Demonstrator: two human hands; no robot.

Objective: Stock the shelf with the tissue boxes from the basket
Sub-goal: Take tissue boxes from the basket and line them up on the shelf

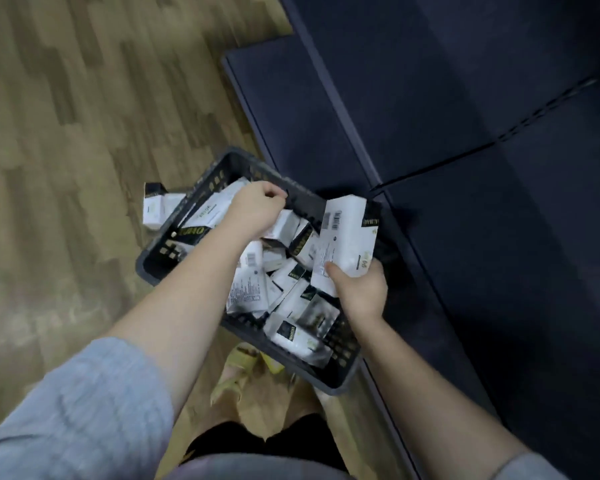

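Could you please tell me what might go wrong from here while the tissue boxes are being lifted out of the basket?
1. The right hand grips the white tissue box with the barcode only at its lower end, so it could tip or slip.
2. The left hand reaches into the dark plastic basket, where loosely piled boxes may shift or spill.
3. A white box on the wooden floor beside the basket could be stepped on.

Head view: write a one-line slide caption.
Right hand lifts a tissue box; left hand reaches into the basket.
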